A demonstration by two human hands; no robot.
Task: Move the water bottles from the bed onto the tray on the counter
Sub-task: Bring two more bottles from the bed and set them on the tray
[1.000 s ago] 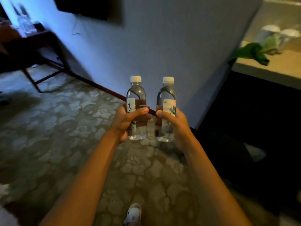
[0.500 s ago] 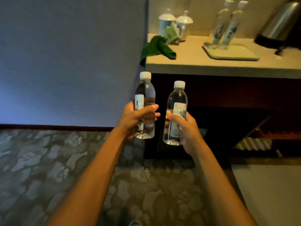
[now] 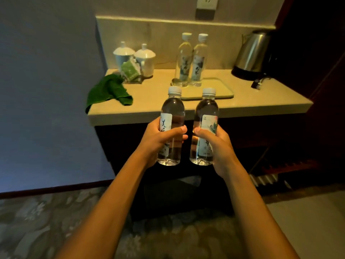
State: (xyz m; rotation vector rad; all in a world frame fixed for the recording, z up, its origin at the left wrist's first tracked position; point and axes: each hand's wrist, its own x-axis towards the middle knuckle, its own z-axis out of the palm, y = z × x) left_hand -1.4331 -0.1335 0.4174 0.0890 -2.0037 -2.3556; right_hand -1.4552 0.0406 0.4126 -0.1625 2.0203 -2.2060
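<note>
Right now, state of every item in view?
Left hand: gripping the left bottle, upright, capped.
Right hand: gripping the right bottle, upright, capped.
Two bottles on tray: upright, capped.
Tray: front part bare.
Two cups: lidded.
Towel: crumpled, hanging over the counter edge.
Kettle: lid shut.

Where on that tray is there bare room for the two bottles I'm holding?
The tray is bare across its front and right, between the two standing bottles at its back-left corner and the kettle side. Open counter also lies right of it. The left end is crowded: green cloth, lidded cups.
</note>
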